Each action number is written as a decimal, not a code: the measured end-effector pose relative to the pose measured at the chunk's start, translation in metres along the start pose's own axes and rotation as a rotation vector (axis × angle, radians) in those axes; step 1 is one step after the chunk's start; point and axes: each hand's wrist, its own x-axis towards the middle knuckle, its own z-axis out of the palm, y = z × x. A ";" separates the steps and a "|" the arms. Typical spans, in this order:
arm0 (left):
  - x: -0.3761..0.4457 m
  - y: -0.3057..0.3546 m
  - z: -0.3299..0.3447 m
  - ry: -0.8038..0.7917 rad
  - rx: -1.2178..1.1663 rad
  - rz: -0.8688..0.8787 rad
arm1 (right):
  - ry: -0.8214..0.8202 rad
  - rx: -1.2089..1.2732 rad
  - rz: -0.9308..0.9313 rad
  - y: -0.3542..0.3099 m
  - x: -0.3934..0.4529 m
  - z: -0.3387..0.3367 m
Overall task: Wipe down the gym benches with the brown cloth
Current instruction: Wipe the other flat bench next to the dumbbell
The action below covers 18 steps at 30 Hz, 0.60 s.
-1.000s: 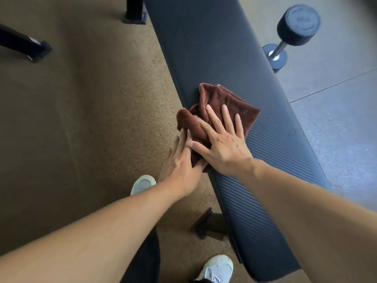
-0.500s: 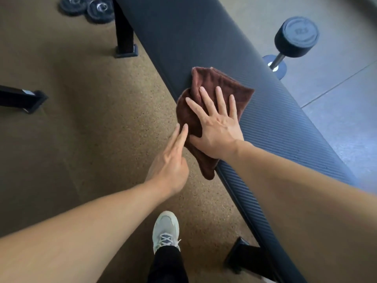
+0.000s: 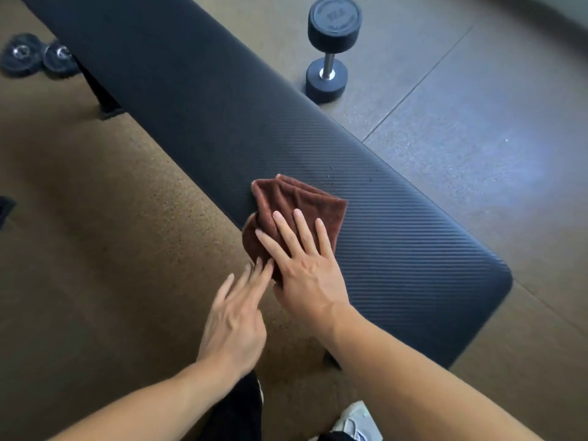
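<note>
right hand (image 3: 307, 275) lying flat, fingers straight and spread, pressing brown cloth (image 3: 296, 208) | cloth draping over the bench (image 3: 397, 243) pad's left edge | left hand (image 3: 234, 326) hovering beside, fingers straight, fingertips reaching the cloth's hanging part | dumbbell (image 3: 329, 49) standing beyond the bench's right edge

- The cloth (image 3: 296, 202) is a deep reddish brown, plain, with no print.
- The bench (image 3: 397, 249) pad is black with fine diagonal ribbing (the ribs catch a grey sheen near its rounded end).
- The floor (image 3: 111, 218) left of the bench is tan with dark speckles; right of it the tiles look grey-blue with thin dark seams.
- The dumbbell (image 3: 329, 49) has 2 black heads and a silver handle.
- The shoe (image 3: 356, 421) is white and grey.
- The trouser leg (image 3: 235, 412) is black.
</note>
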 end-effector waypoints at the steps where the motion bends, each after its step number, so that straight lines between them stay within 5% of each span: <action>1: -0.011 0.004 0.010 -0.065 0.048 0.043 | -0.007 -0.004 0.013 0.007 -0.023 0.000; 10: -0.088 0.065 0.090 -0.398 0.070 0.276 | -0.086 -0.110 0.078 0.055 -0.203 0.003; 18: -0.078 0.045 0.113 -0.417 0.135 0.256 | -0.064 -0.226 0.036 0.051 -0.172 0.012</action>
